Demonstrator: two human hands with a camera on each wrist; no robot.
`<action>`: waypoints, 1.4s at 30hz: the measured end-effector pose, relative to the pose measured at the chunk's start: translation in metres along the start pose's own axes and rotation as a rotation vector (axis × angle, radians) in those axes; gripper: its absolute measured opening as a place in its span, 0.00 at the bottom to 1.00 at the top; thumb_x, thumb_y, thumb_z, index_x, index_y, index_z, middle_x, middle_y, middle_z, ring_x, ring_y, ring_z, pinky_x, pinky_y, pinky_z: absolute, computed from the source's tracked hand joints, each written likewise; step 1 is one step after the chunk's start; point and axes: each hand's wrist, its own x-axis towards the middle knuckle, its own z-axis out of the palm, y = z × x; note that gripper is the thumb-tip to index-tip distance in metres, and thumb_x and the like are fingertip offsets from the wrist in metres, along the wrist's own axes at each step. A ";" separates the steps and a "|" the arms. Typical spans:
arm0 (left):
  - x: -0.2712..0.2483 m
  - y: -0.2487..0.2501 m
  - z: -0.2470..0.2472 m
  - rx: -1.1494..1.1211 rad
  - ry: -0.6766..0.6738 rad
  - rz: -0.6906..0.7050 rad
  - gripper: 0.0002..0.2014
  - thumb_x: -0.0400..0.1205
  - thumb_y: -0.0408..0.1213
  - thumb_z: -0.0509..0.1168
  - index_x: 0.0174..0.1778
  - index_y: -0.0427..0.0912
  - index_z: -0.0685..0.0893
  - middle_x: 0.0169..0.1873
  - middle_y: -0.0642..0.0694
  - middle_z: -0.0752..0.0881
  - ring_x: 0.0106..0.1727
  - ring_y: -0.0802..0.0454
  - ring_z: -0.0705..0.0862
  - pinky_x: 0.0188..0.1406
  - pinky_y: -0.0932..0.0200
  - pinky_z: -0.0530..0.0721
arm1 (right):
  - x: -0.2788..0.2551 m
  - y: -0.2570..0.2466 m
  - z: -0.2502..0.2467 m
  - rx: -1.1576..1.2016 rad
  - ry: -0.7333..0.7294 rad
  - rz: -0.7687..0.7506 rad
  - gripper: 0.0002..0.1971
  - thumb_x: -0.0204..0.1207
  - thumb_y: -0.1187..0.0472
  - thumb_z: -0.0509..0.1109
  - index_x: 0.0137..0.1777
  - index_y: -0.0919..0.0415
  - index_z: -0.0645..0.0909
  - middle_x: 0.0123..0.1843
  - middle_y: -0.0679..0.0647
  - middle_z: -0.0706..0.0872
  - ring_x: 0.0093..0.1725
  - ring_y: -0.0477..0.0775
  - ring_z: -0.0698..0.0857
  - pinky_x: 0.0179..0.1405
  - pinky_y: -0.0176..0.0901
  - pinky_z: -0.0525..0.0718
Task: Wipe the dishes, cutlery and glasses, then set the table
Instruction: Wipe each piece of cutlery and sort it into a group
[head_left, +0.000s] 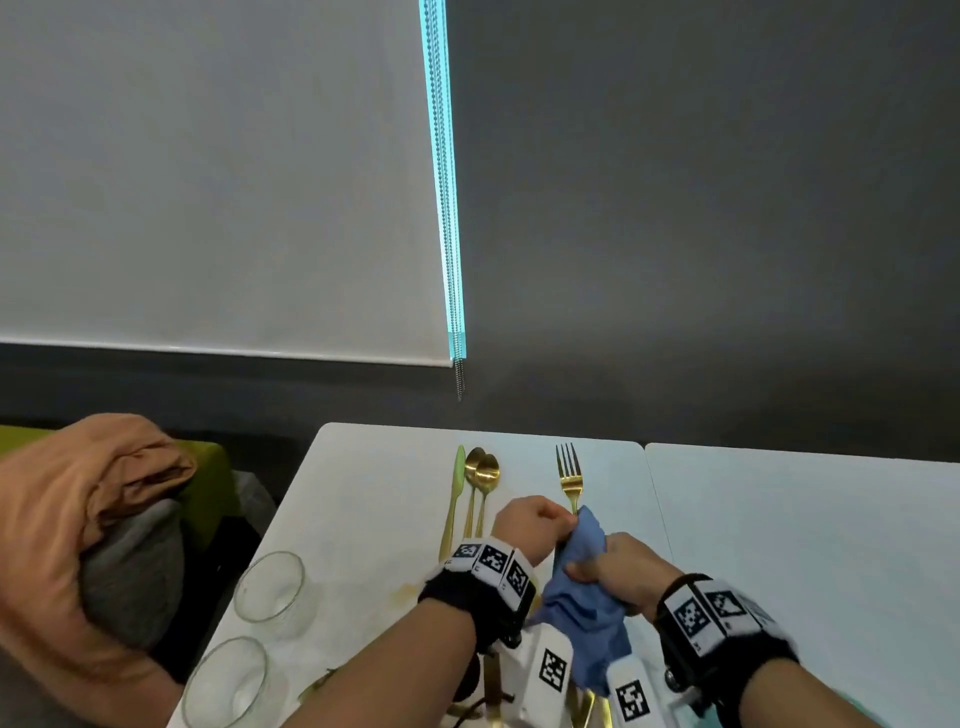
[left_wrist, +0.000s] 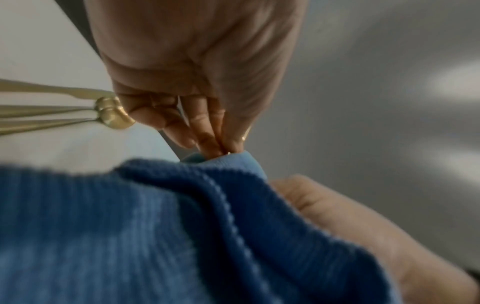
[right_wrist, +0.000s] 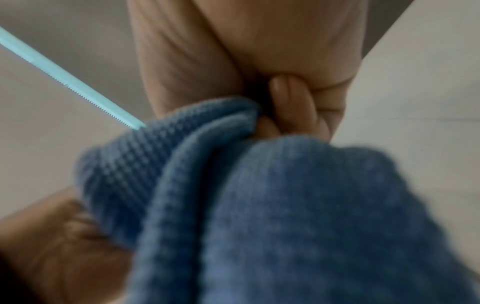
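Observation:
A gold fork (head_left: 570, 478) points its tines away from me above the white table (head_left: 363, 519). My left hand (head_left: 563, 519) pinches its handle just below the neck. A blue cloth (head_left: 582, 587) is wrapped round the lower handle, and my right hand (head_left: 582, 569) grips the cloth there. In the left wrist view my fingertips (left_wrist: 207, 139) meet at the cloth (left_wrist: 155, 226), with a sliver of gold fork (left_wrist: 246, 133) beside them. The right wrist view shows curled fingers (right_wrist: 288, 102) on the cloth (right_wrist: 259, 205). The fork's handle is hidden inside the cloth.
A gold knife (head_left: 454, 493) and two gold spoons (head_left: 483, 478) lie side by side left of the fork. Two clear glasses (head_left: 270, 587) (head_left: 228, 686) stand near the table's left edge. Brown and grey clothing (head_left: 93, 519) is heaped on a green seat. Gold items under my wrists are mostly hidden.

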 end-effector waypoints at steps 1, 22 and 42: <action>0.004 -0.001 -0.002 -0.001 -0.040 -0.022 0.14 0.82 0.41 0.64 0.57 0.37 0.87 0.57 0.40 0.88 0.42 0.52 0.81 0.43 0.60 0.82 | 0.001 -0.004 0.003 0.001 0.006 0.006 0.11 0.73 0.56 0.72 0.40 0.62 0.75 0.30 0.55 0.77 0.24 0.49 0.73 0.19 0.34 0.68; 0.113 -0.071 -0.034 0.120 0.012 -0.232 0.15 0.84 0.41 0.60 0.63 0.39 0.84 0.61 0.40 0.86 0.64 0.43 0.83 0.64 0.53 0.78 | 0.038 0.000 0.011 -0.167 0.202 0.192 0.13 0.76 0.53 0.69 0.35 0.60 0.76 0.41 0.55 0.80 0.44 0.54 0.79 0.30 0.36 0.73; 0.103 -0.091 -0.014 0.579 0.148 -0.153 0.13 0.81 0.49 0.63 0.57 0.48 0.83 0.52 0.45 0.88 0.58 0.44 0.83 0.60 0.53 0.71 | -0.032 0.068 -0.013 0.389 0.414 0.250 0.11 0.73 0.58 0.75 0.45 0.67 0.81 0.41 0.60 0.85 0.38 0.55 0.82 0.32 0.41 0.76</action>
